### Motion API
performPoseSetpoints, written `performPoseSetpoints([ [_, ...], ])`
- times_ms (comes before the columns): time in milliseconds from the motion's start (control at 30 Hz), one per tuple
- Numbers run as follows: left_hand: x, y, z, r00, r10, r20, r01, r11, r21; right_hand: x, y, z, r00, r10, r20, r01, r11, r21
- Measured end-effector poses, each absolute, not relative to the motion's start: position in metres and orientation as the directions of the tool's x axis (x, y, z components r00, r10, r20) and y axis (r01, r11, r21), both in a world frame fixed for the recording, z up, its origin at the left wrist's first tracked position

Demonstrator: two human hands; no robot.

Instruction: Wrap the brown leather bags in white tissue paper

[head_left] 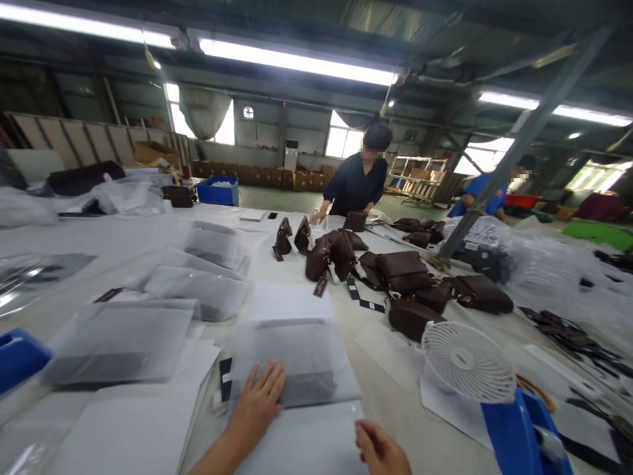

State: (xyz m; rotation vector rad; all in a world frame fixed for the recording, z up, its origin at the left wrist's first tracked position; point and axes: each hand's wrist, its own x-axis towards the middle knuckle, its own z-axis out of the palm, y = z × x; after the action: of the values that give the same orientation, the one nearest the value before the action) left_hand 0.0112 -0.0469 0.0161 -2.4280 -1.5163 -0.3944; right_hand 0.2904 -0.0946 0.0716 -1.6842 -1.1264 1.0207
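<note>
My left hand (262, 389) lies flat, fingers a little apart, on the lower left of a flat dark item wrapped in translucent white sheeting (291, 353). Close to me, a pale sheet (301, 439) spreads below the wrapped item. At its right edge my right hand (380, 448) is closed, fingertips curled together; what they pinch, if anything, is hidden. White paper (291, 301) extends beyond the wrapped item. A black tag (225, 379) with a white label sits just left of the wrapped item.
Several wrapped items (123, 336) lie at left. Dark brown leather bags (403, 270) crowd the table beyond, near a person (361, 175) in dark clothing. A white fan (467, 361) and blue tape dispenser (524, 429) stand at right. A slanted metal post (524, 145) rises behind.
</note>
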Motion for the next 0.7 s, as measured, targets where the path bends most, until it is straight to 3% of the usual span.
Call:
performPoseSetpoints([
  [100, 0.003, -0.051, 0.013, 0.429, 0.813, 0.394, 0.894, -0.444, -0.059, 0.218, -0.072, 0.069, 0.114, 0.981, -0.158, 0.102, -0.170, -0.980],
  [300, -0.004, -0.056, 0.016, 0.333, 0.836, 0.436, 0.920, -0.389, 0.044, 0.155, -0.038, 0.071, -0.084, 0.946, -0.315, -0.153, -0.324, -0.934],
  [533, -0.006, -0.055, 0.034, 0.281, 0.903, 0.325, 0.918, -0.352, 0.182, 0.136, -0.027, 0.070, -0.080, 0.929, -0.362, -0.133, -0.370, -0.919],
  [700, 0.003, -0.037, 0.068, 0.313, 0.944, 0.102, 0.937, -0.325, 0.131, 0.131, -0.021, 0.066, -0.060, 0.934, -0.351, -0.072, -0.355, -0.932],
])
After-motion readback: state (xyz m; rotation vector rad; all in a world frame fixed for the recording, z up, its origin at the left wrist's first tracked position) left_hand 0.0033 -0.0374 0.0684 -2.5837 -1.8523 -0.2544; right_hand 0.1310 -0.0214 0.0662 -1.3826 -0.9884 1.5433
